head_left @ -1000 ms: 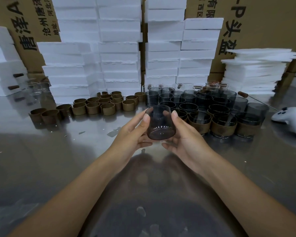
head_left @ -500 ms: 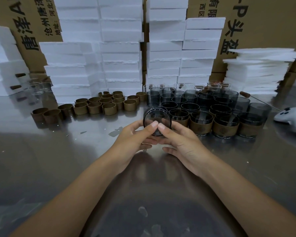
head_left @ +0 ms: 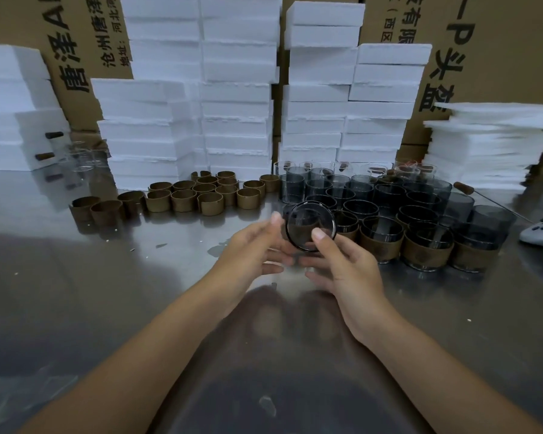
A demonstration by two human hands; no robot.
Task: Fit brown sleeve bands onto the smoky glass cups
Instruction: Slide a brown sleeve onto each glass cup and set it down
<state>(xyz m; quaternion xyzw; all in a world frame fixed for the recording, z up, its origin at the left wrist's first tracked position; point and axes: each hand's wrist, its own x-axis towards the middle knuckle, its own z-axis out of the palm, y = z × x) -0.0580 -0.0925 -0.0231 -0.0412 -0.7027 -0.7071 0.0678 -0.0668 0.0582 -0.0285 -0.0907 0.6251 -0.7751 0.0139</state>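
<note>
Two hands share one smoky glass cup: your left hand and right hand pinch it above the counter, its round end tipped toward you. The fingers beneath it are blurred. Loose brown sleeve bands stand behind-left; the rear cups overlap, too crowded to count.

i read print only on the cartons at the back, all of it turned sideways. the left cardboard box carries big black "唐泽a", with smaller lines "沧州唐泽" and "地址: 河北河" running off the frame. the right cardboard box shows large "p头盔" and smaller "有限" and "(西区". a round stamp on the fitted brown sleeve bands is too small to read.
</note>
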